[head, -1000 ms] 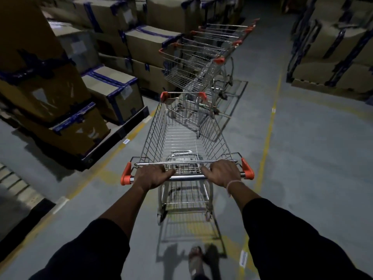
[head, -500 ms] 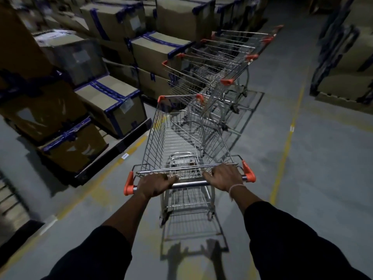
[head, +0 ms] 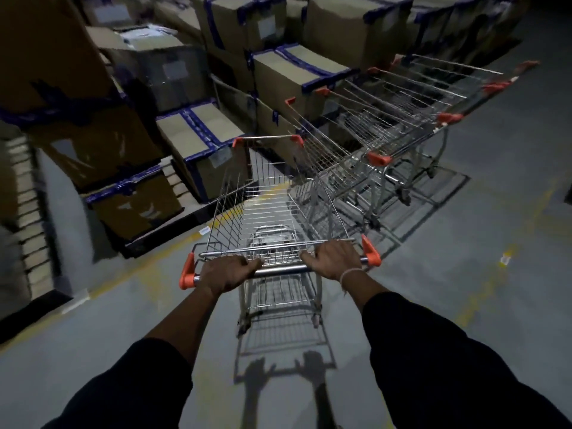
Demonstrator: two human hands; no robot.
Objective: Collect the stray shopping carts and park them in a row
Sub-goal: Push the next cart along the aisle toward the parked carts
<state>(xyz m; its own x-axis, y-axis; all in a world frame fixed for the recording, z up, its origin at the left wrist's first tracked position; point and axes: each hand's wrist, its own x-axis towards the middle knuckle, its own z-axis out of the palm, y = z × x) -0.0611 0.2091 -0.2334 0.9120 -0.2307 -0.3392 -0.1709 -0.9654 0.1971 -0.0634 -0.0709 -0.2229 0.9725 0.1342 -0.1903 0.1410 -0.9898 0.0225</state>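
Two hands grip the chrome handle bar (head: pixel 280 269) of a wire shopping cart (head: pixel 272 212) on a dim warehouse floor (head: pixel 464 305). Black sleeves (head: pixel 448 366) cover both forearms nearest the camera. The left hand (head: pixel 227 272) has its fingers curled over the bar near the orange end cap (head: pixel 186 275); the right hand (head: pixel 335 260), a pale band (head: pixel 348 275) at its wrist, wraps the bar just inside the opposite orange cap (head: pixel 370 251). The cart's shadow (head: pixel 278 351), with the arms' outline, falls on the grey concrete below the handle. The basket is empty and points away and slightly left, its front rim tipped with orange corners (head: pixel 236 141). Its right side stands just beside the nearest of the parked carts (head: pixel 387 125); whether the wires touch cannot be told. That row of nested carts stretches away to the upper right, orange handle caps lined up along its right side. Worn yellow lines (head: pixel 483 292) mark the floor. Stacked cardboard boxes (head: pixel 198 140) bound with blue tape rise on pallets along the left and behind the carts.
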